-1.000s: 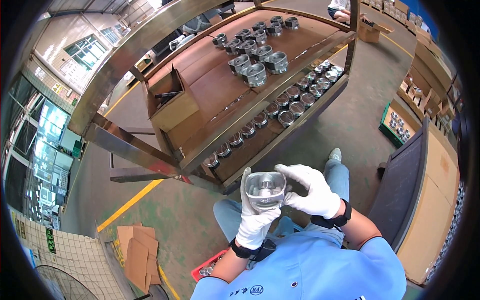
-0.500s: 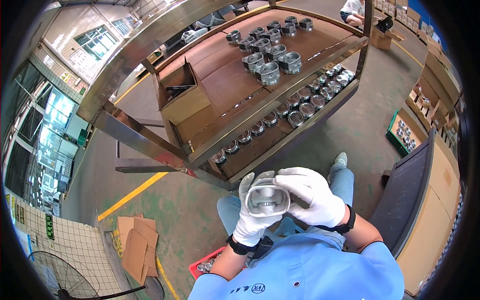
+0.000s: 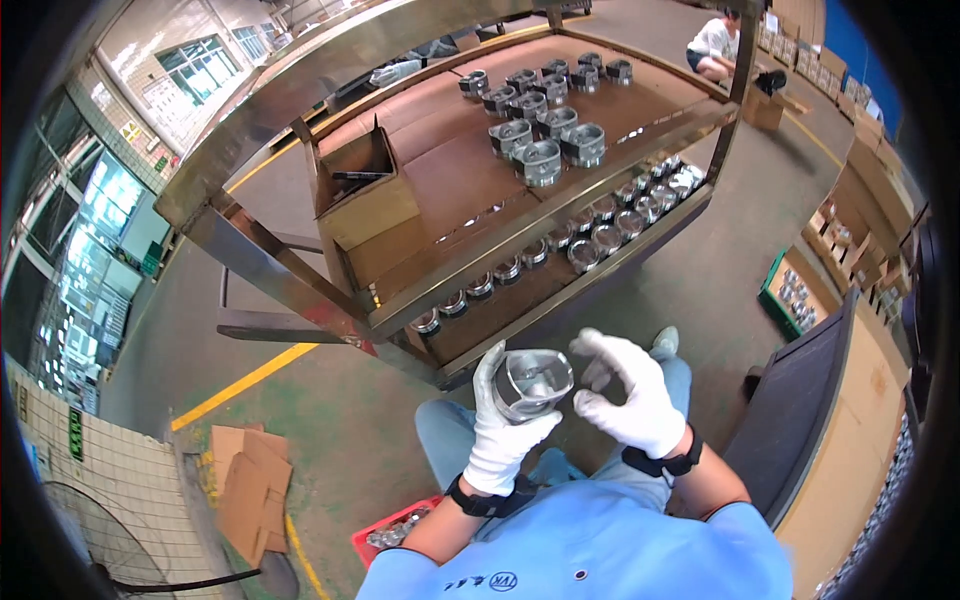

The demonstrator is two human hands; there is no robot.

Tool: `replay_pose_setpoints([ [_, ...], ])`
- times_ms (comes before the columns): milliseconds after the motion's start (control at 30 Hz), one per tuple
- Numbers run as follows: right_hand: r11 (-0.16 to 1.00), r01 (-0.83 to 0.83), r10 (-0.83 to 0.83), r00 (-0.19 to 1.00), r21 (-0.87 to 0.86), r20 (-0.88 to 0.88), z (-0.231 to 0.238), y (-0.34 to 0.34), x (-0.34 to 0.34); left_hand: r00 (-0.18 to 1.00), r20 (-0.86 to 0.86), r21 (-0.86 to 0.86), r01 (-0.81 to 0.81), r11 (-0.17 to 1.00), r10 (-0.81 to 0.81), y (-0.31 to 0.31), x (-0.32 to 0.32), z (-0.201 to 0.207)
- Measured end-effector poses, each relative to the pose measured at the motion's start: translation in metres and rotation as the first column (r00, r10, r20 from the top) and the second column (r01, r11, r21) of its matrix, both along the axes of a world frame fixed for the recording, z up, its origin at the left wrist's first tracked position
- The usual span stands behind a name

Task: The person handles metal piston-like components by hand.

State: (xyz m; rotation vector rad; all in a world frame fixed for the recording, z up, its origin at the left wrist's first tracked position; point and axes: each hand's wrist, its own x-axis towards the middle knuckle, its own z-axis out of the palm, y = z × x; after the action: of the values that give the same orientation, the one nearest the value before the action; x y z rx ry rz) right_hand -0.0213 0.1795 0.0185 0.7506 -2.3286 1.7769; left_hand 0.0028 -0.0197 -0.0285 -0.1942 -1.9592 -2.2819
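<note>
Piston [image 3: 536, 386] grasped in left hand [image 3: 503, 432], palm side hidden, blurred right hand [image 3: 638, 405] released, just beside it

The gloved left hand [image 3: 497, 440] grips a metal piston [image 3: 535, 387] from its left side and underneath, with the hollow interior visible, while the gloved right hand [image 3: 640, 405] is positioned just beside it with fingers spread and curved; blur at the fingertips leaves contact uncertain. Forward of the hands, a metal rack [image 3: 260, 266] carries pistons [image 3: 540, 163] and an open cardboard box [image 3: 370, 212] on its upper shelf [image 3: 440, 130], with further pistons [image 3: 607, 239] in rows on its lower shelf [image 3: 525, 290]. A red crate [image 3: 362, 548] holding metal parts [image 3: 395, 530] is located next to the left forearm [image 3: 443, 530].
</note>
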Motion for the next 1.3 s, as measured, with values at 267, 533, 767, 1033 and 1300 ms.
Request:
replay_pose_setpoints([
  [267,0.965,0.019,-0.034,0.998,0.260,0.055,-0.012,-0.025,-0.001,0.983,-0.174,0.076,0.071,0.995,-0.056,0.019,-0.011,-0.020],
  [533,0.983,0.028,-0.101,0.903,0.179,0.417,0.028,0.012,-0.061,0.977,0.052,-0.018,0.206,0.978,-0.205,-0.014,-0.033,-0.008],
  [767,0.835,0.454,-0.473,0.881,0.311,-0.016,0.084,0.107,-0.190,0.993,0.119,-0.375,0.022,0.927,0.024,-0.063,-0.068,-0.052],
  [1033,0.464,0.707,-0.485,0.707,0.534,-0.514,0.083,0.114,-0.324,0.969,0.184,-0.526,-0.045,0.849,0.165,-0.070,-0.104,-0.089],
  [1300,0.501,0.478,-0.353,0.874,0.722,-0.333,0.031,0.123,-0.375,0.934,0.291,-0.553,-0.012,0.833,0.206,-0.080,-0.110,-0.096],
])
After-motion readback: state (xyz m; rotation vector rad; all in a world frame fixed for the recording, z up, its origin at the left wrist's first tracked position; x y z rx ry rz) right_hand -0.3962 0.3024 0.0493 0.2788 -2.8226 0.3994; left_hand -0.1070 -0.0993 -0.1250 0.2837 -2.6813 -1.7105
